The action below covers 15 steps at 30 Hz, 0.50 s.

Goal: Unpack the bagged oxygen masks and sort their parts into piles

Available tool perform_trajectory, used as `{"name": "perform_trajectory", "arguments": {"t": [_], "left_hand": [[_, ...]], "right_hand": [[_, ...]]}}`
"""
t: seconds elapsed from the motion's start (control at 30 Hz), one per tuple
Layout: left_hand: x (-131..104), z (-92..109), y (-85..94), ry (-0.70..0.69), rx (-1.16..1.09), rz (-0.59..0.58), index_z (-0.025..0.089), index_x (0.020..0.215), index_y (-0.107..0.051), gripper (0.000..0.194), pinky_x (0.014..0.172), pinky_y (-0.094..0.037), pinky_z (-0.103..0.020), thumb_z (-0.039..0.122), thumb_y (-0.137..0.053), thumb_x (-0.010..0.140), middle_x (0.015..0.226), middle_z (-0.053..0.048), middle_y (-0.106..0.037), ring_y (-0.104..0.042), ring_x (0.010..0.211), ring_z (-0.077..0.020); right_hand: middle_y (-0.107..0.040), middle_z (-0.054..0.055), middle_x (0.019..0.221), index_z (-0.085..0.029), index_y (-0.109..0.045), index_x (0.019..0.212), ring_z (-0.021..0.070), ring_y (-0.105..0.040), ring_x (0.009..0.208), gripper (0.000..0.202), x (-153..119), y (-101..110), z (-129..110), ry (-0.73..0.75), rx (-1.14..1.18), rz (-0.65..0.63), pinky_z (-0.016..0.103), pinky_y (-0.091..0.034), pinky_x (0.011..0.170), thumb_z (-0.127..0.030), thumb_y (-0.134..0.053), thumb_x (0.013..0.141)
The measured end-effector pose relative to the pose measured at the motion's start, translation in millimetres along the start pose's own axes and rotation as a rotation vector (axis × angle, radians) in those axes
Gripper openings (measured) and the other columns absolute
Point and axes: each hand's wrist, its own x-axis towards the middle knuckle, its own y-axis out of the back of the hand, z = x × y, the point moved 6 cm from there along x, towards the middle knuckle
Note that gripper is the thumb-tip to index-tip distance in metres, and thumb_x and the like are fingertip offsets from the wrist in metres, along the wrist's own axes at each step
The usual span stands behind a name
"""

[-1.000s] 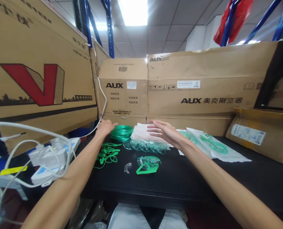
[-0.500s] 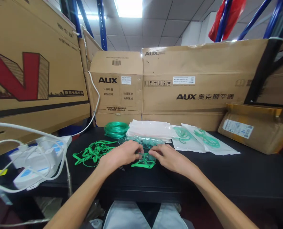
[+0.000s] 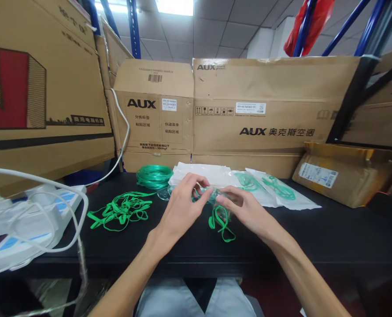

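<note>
My left hand [image 3: 190, 199] is closed, thumb and fingers pinching the edge of a clear plastic mask [image 3: 213, 196] with a faint green tint. From the other side my right hand [image 3: 245, 208] grips the same mask between thumb and fingers. A green elastic strap [image 3: 223, 226] dangles beneath it, near the right fingertips. The hands cover much of the mask, so its full shape cannot be made out. More clear plastic pieces [image 3: 164, 193] lie behind my left hand. To the left is a tangled heap of green elastic straps [image 3: 121, 211].
A coil of green tubing [image 3: 154, 177] sits behind the straps, beside a stack of white bags [image 3: 201, 171]. White pouches with green tubing [image 3: 278, 189] lie right. A power strip [image 3: 34, 229] with cables is left; cardboard boxes [image 3: 249, 145] line the back of the black table [image 3: 282, 240].
Both hands have risen from the table with the mask between them, and the strap now hangs down. The camera view has shifted a little to the right.
</note>
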Motion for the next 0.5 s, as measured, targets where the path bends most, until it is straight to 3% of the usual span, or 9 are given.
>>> {"name": "perform_trajectory", "arguments": {"t": [0.13,0.23,0.33,0.43,0.5], "left_hand": [[-2.8,-4.4,-11.4,0.123,-0.045,-0.164,0.023,0.099,-0.07,0.023,0.073,-0.047,-0.028,0.046,-0.064,0.097,0.089,0.002,-0.07,-0.059,0.075,-0.0148],[-6.1,0.1,-23.0,0.077,-0.07,-0.272,0.024,0.098,-0.072,0.019,0.075,-0.044,-0.027,0.041,-0.063,0.098,0.088,0.004,-0.071,-0.058,0.075,-0.0144],[-8.0,3.3,-27.2,0.048,-0.083,-0.283,0.021,0.086,-0.068,0.02,0.073,-0.041,-0.026,0.033,-0.06,0.1,0.081,0.005,-0.068,-0.057,0.073,-0.0138],[-8.3,3.5,-23.5,0.037,-0.048,-0.279,0.02,0.083,-0.065,0.023,0.072,-0.04,-0.026,0.033,-0.06,0.101,0.081,0.004,-0.067,-0.058,0.075,-0.014],[-7.5,0.4,-17.8,0.039,-0.008,-0.268,0.02,0.082,-0.064,0.024,0.072,-0.039,-0.026,0.035,-0.06,0.101,0.084,0.004,-0.068,-0.058,0.076,-0.014]], "right_hand": [[-0.067,0.003,0.096,-0.022,-0.063,0.096,0.0218,-0.063,0.095,0.032,3.9,5.7,5.7,0.039,-0.032,0.136,0.034,-0.053,0.084,-0.053,-0.067,0.091],[-0.065,0.003,0.095,-0.023,-0.06,0.097,0.0213,-0.064,0.088,0.031,3.8,0.6,6.2,0.018,0.019,0.124,0.03,-0.057,0.065,-0.052,-0.066,0.091],[-0.064,0.004,0.098,-0.022,-0.062,0.1,0.019,-0.065,0.08,0.031,2.7,0.8,1.2,0.028,0.012,0.127,0.027,-0.057,0.055,-0.051,-0.067,0.09],[-0.065,0.005,0.099,-0.021,-0.064,0.102,0.0167,-0.065,0.07,0.035,0.8,21.7,-1.6,0.025,-0.029,0.23,0.028,-0.057,0.05,-0.052,-0.071,0.087],[-0.065,0.006,0.099,-0.02,-0.065,0.101,0.0207,-0.068,0.076,0.039,-2.1,47.3,-0.5,0.015,-0.03,0.34,0.029,-0.058,0.048,-0.053,-0.074,0.084]]}}
